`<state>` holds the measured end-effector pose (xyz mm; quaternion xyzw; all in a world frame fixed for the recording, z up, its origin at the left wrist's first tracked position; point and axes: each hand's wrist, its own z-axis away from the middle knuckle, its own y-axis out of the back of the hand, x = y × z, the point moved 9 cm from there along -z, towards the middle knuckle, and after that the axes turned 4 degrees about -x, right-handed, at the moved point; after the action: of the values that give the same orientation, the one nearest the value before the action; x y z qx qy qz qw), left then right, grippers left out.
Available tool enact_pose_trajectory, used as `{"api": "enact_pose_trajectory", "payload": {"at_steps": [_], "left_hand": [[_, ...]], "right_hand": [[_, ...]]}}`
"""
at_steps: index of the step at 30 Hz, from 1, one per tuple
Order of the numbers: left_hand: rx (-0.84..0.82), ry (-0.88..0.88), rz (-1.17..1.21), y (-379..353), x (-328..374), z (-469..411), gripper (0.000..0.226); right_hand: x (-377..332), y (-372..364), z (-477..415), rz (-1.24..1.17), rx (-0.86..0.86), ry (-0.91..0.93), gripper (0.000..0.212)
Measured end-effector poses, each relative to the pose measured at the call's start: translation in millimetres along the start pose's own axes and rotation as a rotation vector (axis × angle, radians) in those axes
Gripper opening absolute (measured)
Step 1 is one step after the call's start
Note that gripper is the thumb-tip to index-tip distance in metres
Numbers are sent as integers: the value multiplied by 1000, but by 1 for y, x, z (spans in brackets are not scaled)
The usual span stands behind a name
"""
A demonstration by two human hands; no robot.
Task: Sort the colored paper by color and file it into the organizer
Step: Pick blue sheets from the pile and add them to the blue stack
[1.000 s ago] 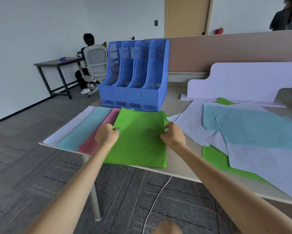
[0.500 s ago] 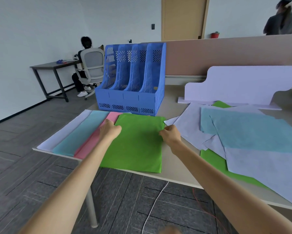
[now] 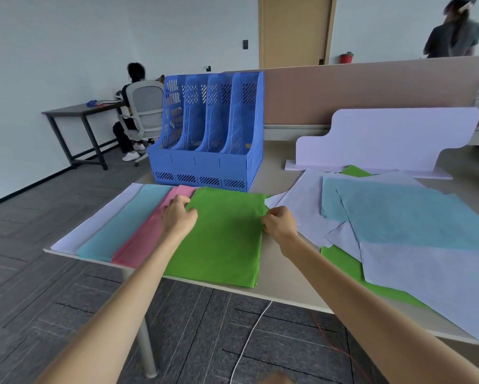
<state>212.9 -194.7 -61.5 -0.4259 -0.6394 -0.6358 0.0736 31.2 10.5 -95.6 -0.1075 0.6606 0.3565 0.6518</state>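
On the desk (image 3: 282,289) the white stack (image 3: 94,225), the light blue stack (image 3: 127,220) and the pink stack (image 3: 146,236) lie side by side. The left hand (image 3: 178,217) has slid up the green stack's (image 3: 221,236) left edge, fingers curled on it. The right hand (image 3: 278,224) pinches the right edge, as before. The green stack looks tidy now, so it may be ready for the blue organizer (image 3: 207,134) behind. Loose sheets (image 3: 399,217) wait on the right.

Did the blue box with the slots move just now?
No. The blue organizer stays at the table's far left corner, its right side still meeting the partition's left end. Only the camera shifted.
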Motion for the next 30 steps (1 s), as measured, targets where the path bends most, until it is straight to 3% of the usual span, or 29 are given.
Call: {"api": "enact_pose_trajectory", "payload": {"at_steps": [2, 5, 8, 18, 23, 27, 29, 30], "left_hand": [[30, -109, 60, -1, 18, 9, 27], [-11, -223, 151, -14, 42, 28, 21], [-68, -299, 226, -29, 69, 53, 18], [-223, -371, 328, -94, 154, 113, 18], [-308, -392, 341, -138, 197, 133, 19], [-340, -361, 251, -170, 224, 133, 19], [-335, -342, 177, -182, 236, 127, 22], [-321, -319, 142, -187, 239, 119, 25]], "right_hand": [[-2, 8, 4, -5, 23, 23, 2], [3, 24, 6, -88, 57, 59, 26], [7, 42, 13, -150, 42, 68, 19], [25, 139, 43, -154, 90, 115, 23], [45, 207, 53, 18, 182, 143, 24], [55, 263, 55, 447, 266, 238, 26], [65, 278, 53, 609, 211, 235, 21], [70, 283, 51, 692, 178, 231, 29]]}}
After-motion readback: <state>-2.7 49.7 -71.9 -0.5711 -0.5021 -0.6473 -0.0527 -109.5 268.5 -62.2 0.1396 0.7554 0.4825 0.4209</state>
